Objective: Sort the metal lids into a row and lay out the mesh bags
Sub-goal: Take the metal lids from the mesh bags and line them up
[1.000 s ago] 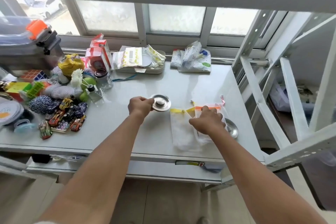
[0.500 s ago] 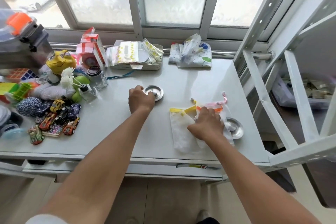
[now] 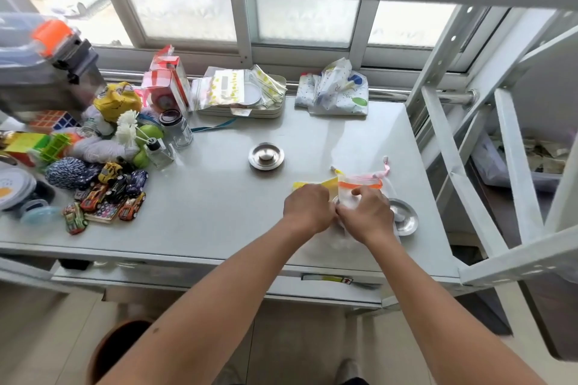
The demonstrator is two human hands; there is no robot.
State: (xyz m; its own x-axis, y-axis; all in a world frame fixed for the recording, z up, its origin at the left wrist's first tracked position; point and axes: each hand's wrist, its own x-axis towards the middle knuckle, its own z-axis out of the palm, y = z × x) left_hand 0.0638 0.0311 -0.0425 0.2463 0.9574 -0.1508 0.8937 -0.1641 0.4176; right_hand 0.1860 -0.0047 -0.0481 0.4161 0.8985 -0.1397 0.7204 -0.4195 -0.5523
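Toy cars (image 3: 108, 194) left, well apart

Pale grey table (image 3: 219, 197) under the window. Toy cars (image 3: 106, 194), yarn ball (image 3: 67, 172), puzzle cube (image 3: 53, 120) and glass jar (image 3: 178, 130) crowding the left. Tray (image 3: 275, 106) of packets at the back. One metal lid (image 3: 266, 156) mid-table, another (image 3: 403, 219) right, just beside the mesh bags (image 3: 359, 187).

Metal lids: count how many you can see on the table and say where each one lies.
2. One metal lid lies mid-table, apart from the hands. A second lid sits right of the right hand, partly under the mesh bags; more may be hidden.
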